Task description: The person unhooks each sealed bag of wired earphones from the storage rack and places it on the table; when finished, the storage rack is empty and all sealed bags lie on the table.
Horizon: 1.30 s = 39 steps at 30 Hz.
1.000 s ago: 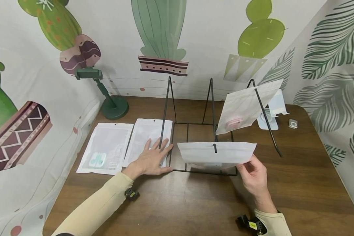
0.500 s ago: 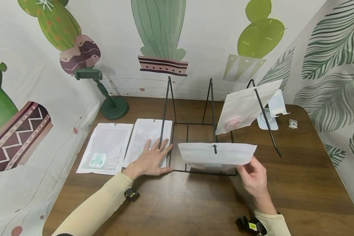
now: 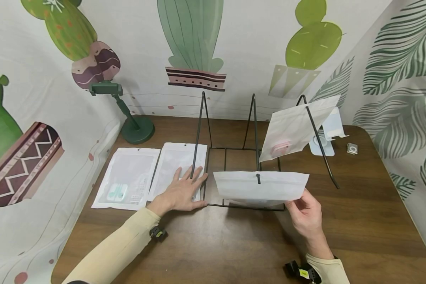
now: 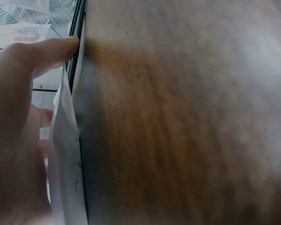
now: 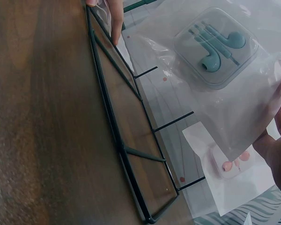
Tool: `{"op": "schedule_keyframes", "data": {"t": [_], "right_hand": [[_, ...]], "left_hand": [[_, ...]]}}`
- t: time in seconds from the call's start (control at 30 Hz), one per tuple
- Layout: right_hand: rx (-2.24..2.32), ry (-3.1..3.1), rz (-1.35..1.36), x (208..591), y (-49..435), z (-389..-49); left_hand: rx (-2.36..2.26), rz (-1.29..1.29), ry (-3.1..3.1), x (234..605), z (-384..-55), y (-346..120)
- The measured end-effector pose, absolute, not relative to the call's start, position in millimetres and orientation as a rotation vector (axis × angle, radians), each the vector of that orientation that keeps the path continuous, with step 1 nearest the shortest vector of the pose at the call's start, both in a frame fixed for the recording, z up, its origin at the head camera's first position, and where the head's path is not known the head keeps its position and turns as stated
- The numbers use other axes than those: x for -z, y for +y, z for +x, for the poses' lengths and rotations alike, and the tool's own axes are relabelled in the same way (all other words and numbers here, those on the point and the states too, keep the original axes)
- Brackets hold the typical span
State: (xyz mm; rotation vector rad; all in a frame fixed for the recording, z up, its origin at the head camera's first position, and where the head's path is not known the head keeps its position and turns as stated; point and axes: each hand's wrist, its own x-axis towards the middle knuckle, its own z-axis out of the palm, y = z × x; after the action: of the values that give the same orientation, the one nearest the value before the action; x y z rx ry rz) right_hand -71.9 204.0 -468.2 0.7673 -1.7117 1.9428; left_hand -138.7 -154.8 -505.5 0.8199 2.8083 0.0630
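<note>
My left hand lies with spread fingers across a flat white zip pouch and the left edge of a black wire display rack. With thumb and fingers, my right hand pinches the lower right corner of another white pouch, which hangs by its top hole from the rack's middle hook. Through its clear side, the right wrist view shows mint-green earphones in a square plastic case. A pouch with pink earphones hangs from the right hook. The left hook bears nothing.
Far left on the wooden table lies a pouch with mint-green earphones. Behind it stands a dark green phone stand. A light blue stand and a small silver clip-on device are at the back right.
The hanging pouch in my right hand has tilted slightly, so less of its lower front shows in the head view. Both hands stay in nearly the same place.
</note>
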Motion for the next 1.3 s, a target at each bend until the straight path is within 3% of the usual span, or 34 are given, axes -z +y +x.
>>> {"op": "schedule_keyframes", "data": {"t": [1.3], "right_hand": [[-1.876,-1.714,0.721,469.7,205.7,-64.2]], "left_hand": [[-0.074,0.824,2.818,508.4,-140.1,-155.8]]}}
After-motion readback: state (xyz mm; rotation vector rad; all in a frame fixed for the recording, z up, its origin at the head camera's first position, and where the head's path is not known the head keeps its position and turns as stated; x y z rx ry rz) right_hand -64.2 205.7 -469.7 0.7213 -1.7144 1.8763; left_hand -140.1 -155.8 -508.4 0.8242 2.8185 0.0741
